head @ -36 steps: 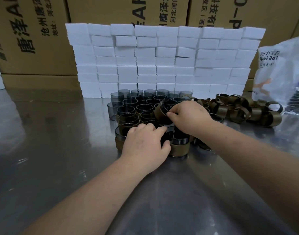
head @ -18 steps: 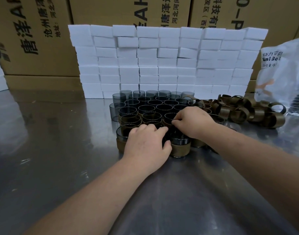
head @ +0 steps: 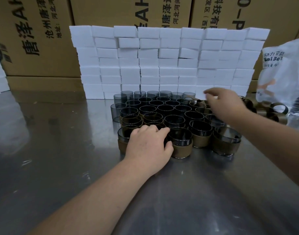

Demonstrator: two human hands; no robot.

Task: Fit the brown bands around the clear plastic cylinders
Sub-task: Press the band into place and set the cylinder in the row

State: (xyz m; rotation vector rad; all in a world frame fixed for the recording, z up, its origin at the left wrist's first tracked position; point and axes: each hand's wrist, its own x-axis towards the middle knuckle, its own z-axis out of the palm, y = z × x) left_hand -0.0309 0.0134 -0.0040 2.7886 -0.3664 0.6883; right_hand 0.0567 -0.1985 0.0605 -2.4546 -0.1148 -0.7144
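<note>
**Two hands at the cluster of cylinders and bands**

We see a shiny metal table (head: 60,167) with a tight cluster of clear, grey-tinted plastic cylinders (head: 165,109) standing upright in the middle of it. The cylinders in the front rows already carry a brown band around their lower part; one banded cylinder (head: 180,145) stands at the very front, and another (head: 200,134) is just beside it on the right. The cylinders in the back rows are bare.

The left hand (head: 148,145) lies on the front left part of the cluster. Its fingers (head: 153,129) curl over the rims of the cylinders there and its thumb touches the side of the front banded cylinder. It is half closed and rests on them, but it does not lift anything.

The right hand (head: 221,104) hovers over the right back edge of the cluster, where the loose brown bands (head: 267,111) begin. Its fingers are spread a little and blurred (the hand is in motion, we think), so we cannot tell if it pinches a band or holds nothing.

The loose bands lie in a heap on the table to the right of the cylinders, some standing on edge, some leaning on each other. Near them, at the right border, there is a white plastic bag (head: 284,73). Behind the cluster stands a wall of white foam blocks (head: 162,61), and behind it are cardboard boxes (head: 35,31) with printed characters.
</note>
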